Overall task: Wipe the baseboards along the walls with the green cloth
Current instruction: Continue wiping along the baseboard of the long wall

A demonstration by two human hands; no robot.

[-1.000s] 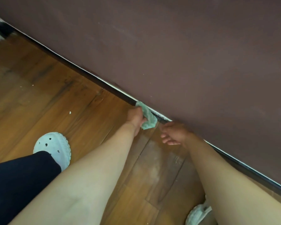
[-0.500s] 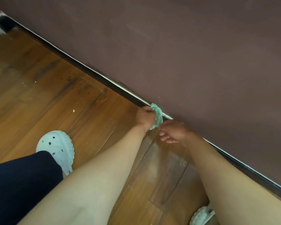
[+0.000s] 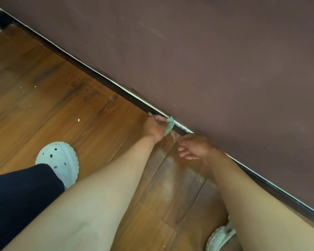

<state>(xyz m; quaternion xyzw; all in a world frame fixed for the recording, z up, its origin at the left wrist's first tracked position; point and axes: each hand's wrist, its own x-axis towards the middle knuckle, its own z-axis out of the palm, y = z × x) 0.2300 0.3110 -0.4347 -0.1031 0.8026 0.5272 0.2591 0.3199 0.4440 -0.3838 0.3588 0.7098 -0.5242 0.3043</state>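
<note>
A dark baseboard with a thin white top edge runs diagonally from upper left to lower right under a brown wall. My left hand grips the green cloth and presses it against the baseboard. Most of the cloth is hidden in my fist. My right hand hovers just right of it, close to the baseboard, fingers loosely curled and holding nothing.
The wooden plank floor carries a few white crumbs and some dust. My white clog stands at the left below a dark trouser leg; the other clog shows at the bottom right.
My left hand has bunched the cloth tighter and slid it a little to the left along the baseboard. My right hand has kept its place beside it.
</note>
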